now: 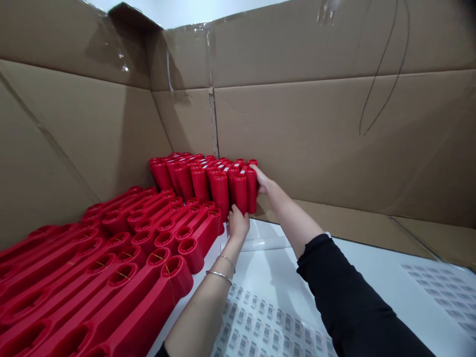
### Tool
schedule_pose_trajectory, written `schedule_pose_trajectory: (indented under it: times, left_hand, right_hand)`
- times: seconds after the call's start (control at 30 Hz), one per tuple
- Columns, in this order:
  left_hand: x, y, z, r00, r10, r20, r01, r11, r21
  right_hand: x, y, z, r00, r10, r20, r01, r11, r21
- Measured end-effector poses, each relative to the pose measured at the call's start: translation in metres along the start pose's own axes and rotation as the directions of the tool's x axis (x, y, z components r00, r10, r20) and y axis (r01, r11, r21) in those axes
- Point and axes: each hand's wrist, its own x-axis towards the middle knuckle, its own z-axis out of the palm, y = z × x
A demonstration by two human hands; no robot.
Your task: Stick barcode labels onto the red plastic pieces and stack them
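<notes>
Upright stacks of red ring-ended plastic pieces (220, 191) stand in a row against the cardboard wall, several with small white labels on top. My right hand (262, 179) grips the rightmost stack (240, 193) from its right side, thumb near the top edge; its other fingers are partly hidden behind. Low at the front of this same stack, my left hand (238, 223) has its fingers closed against the bottom edge. Just left of it lie bundles of long red plastic pieces with ringed ends (174, 282), some with thin yellow bands across the openings.
Tall cardboard walls (316, 134) enclose the left and back of the white table (271, 267). Sheets of barcode labels (267, 327) lie at the front, and another label sheet (442, 292) is at the right. A clear plastic strip (264, 243) crosses the table behind my left wrist.
</notes>
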Motion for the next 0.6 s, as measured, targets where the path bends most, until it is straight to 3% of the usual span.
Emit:
schedule_pose_trajectory:
  times: [0.13, 0.4, 0.6]
  left_hand:
    - [-0.002, -0.004, -0.005, 0.998, 0.061, 0.027, -0.064, 0.991, 0.114]
    - [0.000, -0.007, -0.004, 0.996, 0.086, 0.028, -0.089, 0.978, 0.187]
    - [-0.001, -0.005, -0.002, 0.996, 0.092, 0.003, -0.090, 0.962, 0.258]
  right_hand:
    - [-0.004, -0.002, -0.003, 0.986, 0.142, 0.084, -0.138, 0.989, -0.059]
    - [-0.010, -0.005, 0.001, 0.985, 0.158, 0.067, -0.153, 0.986, -0.066]
    - [-0.012, -0.001, -0.012, 0.987, 0.162, 0.007, -0.161, 0.986, -0.041]
